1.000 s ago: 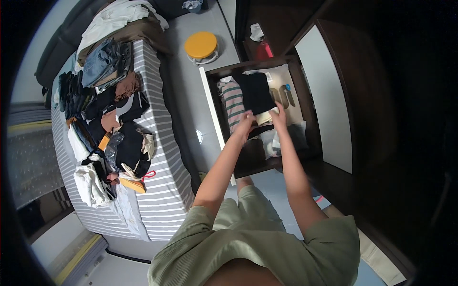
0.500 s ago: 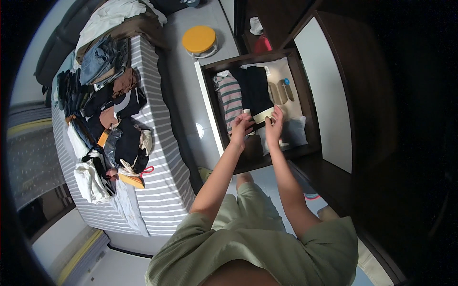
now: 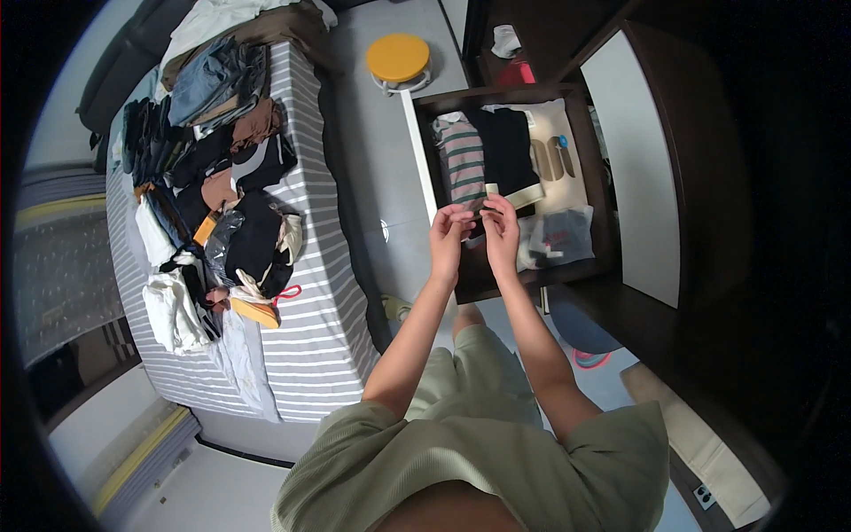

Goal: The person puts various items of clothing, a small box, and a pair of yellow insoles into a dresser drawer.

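An open drawer point(image 3: 428, 168) with dark wood sides and a white front holds folded clothes. My left hand point(image 3: 449, 235) hovers over its near end, fingers curled and pinched together, beside a pink-and-grey striped garment point(image 3: 464, 160). Close to it on the right is my right hand point(image 3: 502, 232), fingers bent toward the thumb. What either hand grips, if anything, is too small to make out. Just beyond them lies a black folded garment point(image 3: 507, 146) with a cream band point(image 3: 529, 196) along its near edge. A clear plastic bag point(image 3: 567, 238) sits to the right.
Left of me, a bed point(image 3: 310, 363) with a striped sheet carries heaped clothes point(image 3: 253, 239) and folded jeans point(image 3: 208, 84). A yellow round stool point(image 3: 398, 57) stands beyond the drawer. A white cabinet panel point(image 3: 634, 168) rises on the right. A slipper point(image 3: 394, 308) lies by the bed.
Both hands have come off the cream band of the black garment and drawn nearer to me and closer together. The view has shifted, so the scene sits further right.
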Tool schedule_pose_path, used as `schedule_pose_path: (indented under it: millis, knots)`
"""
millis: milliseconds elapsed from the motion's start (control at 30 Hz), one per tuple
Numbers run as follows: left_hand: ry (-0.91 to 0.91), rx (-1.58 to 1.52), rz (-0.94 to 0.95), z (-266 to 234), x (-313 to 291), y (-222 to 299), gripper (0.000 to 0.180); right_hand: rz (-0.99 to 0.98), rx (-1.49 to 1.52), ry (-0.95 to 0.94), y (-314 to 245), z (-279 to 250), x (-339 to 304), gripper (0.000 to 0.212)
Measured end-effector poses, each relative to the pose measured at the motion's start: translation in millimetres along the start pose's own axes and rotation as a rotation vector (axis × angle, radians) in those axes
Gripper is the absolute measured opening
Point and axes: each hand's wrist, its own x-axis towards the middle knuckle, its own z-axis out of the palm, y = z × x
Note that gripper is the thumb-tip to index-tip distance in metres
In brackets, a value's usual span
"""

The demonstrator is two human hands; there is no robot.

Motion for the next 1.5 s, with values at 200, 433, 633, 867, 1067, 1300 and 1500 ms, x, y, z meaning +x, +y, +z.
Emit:
schedule_pose_path:
  millis: [200,433,633,867,1067,1300,1500]
  knots:
    - [0.077,0.060,0.048,-51,-20,13,0.019,0.041,-0.020,-0.139,1,49,-36,0.027]
    - [0.185,0.035,0.073,-125,-49,25,0.021,0.098,-0.043,-0.283,6,111,-78,0.026]
    - [0.298,0.002,0.080,-193,-74,35,0.022,0.166,-0.056,-0.401,21,164,-109,0.026]
    - [0.382,-0.066,0.117,-270,-96,40,0.021,0.137,-0.109,-0.565,36,228,-139,0.023]
    - [0.402,-0.084,0.127,-322,-113,49,0.020,0.185,-0.163,-0.683,54,277,-166,0.018]
    - [0.453,-0.049,0.069,-388,-138,47,0.019,0.179,-0.176,-0.766,91,326,-199,0.017]
    - [0.545,-0.036,0.022,-437,-150,36,0.019,0.179,-0.237,-0.861,114,352,-210,0.019]
